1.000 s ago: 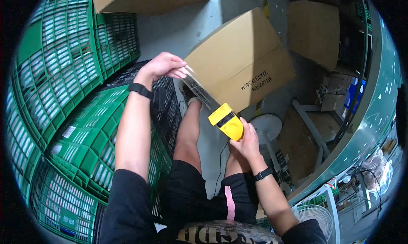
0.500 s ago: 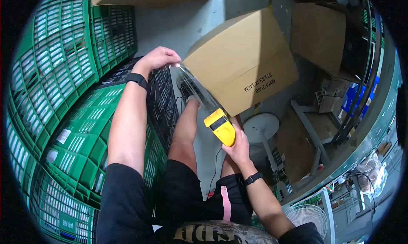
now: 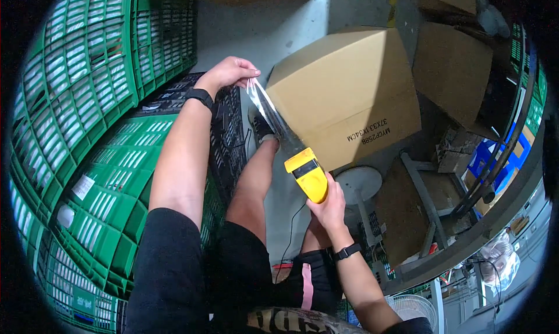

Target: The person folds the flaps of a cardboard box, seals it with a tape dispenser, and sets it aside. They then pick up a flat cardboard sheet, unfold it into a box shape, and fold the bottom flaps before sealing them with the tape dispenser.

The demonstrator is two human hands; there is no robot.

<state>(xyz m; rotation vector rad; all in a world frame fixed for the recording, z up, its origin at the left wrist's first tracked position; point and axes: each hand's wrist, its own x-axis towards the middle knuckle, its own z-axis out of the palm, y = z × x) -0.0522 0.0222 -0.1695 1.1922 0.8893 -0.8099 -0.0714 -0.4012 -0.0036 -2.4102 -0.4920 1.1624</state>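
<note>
Left hand [image 3: 233,72] pinched on the end of the clear tape [image 3: 280,127] just above frame centre, right hand [image 3: 329,205] clamped round the yellow dispenser [image 3: 311,184] near centre, carton [image 3: 355,80] upper right; keep strip taut, untwisted, or it'll likely self-stick

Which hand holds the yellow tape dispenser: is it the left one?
No, the right hand grips the yellow tape dispenser, while the left hand pinches the clear tape that extends from it.

From my head, one wide fisheye view looks down over my bare forearms [image 3: 181,153] at my nearby fingers [image 3: 249,73] and the grey floor [image 3: 244,34].
</note>
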